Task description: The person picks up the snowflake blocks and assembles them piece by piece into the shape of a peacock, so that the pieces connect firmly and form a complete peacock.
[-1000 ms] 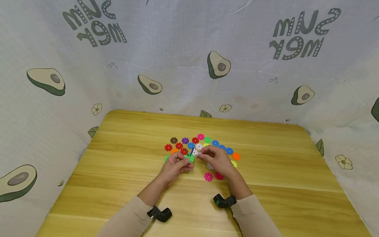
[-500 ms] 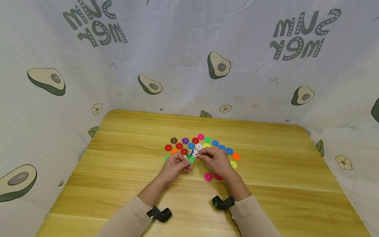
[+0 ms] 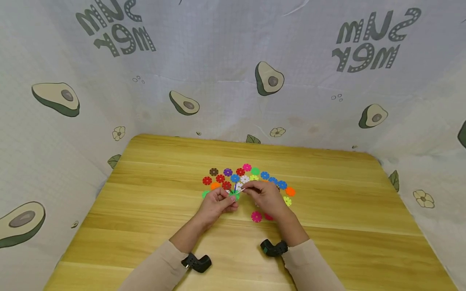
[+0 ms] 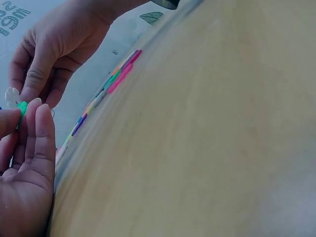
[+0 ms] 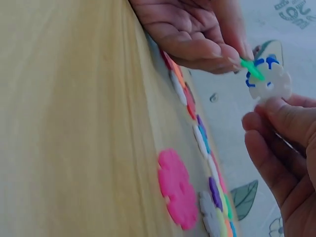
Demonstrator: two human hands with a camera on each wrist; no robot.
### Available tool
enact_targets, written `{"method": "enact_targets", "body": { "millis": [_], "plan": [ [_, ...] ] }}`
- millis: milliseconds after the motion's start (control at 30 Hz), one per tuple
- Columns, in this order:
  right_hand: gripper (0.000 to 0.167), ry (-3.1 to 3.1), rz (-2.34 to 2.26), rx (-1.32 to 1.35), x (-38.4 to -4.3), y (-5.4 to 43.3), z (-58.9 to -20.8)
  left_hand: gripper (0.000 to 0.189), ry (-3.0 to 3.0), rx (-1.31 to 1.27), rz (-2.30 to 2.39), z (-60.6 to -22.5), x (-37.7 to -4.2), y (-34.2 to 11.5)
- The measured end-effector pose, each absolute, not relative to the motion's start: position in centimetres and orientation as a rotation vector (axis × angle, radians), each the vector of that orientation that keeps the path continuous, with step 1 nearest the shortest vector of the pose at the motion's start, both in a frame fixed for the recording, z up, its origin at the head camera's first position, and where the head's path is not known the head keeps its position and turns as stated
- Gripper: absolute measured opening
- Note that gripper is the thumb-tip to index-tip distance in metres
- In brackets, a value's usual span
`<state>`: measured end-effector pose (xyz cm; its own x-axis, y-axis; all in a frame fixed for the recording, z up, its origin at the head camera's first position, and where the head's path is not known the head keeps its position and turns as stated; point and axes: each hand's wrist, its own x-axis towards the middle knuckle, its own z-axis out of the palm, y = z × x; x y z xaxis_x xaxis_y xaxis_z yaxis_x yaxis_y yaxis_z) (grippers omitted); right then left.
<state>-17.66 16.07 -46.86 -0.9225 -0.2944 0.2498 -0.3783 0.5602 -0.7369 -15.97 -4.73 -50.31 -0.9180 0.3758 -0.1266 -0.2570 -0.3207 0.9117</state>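
Note:
Between thumb and fingertips, my left hand (image 3: 215, 205) pinches a green notched snowflake disc (image 3: 234, 196) over the table. A dark blue disc (image 3: 235, 187) stands edge-on from it, slotted at its rim. My right hand (image 3: 267, 198) pinches a white notched disc (image 5: 272, 84) by its lower edge. In the right wrist view the green disc appears edge-on, overlapping the white disc's notched rim, with the blue disc behind. The left wrist view shows both hands' fingertips meeting at the white and green pieces.
Loose discs in many colours lie flat on the wooden table (image 3: 153, 218) beyond and beneath the hands. A pink disc (image 3: 256, 216) lies nearest me; an orange disc (image 3: 290, 191) is at the right end. A printed cloth (image 3: 225, 81) hangs behind the table.
My right hand has shifted slightly left and down, bringing the white disc's edge against the green disc. The blue disc has turned from slanted to nearly upright. My left hand has stayed nearly still.

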Motion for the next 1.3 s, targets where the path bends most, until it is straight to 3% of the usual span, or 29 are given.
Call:
{"method": "enact_targets", "body": {
  "millis": [300, 800, 1100, 1300],
  "plan": [
    [0.023, -2.818, 1.261, 0.150, -18.7, 18.7, -46.5, 0.019, 1.513, 0.067, 2.345, -50.3, -16.0, -4.6],
    [0.035, -2.982, 0.786, 0.053, -18.5, 17.0, -48.6, 0.008, 1.546, 0.091, 2.347, -50.4, -16.0, -4.7],
    [0.024, -2.961, 1.072, 0.084, -18.4, 16.6, -48.1, 0.043, 1.512, 0.047, 2.388, -50.4, -16.2, -4.4],
    [0.013, -2.859, 1.398, 0.127, -18.5, 16.7, -47.9, 0.042, 1.521, 0.053, 2.369, -50.5, -16.2, -4.5]
  ]
}}
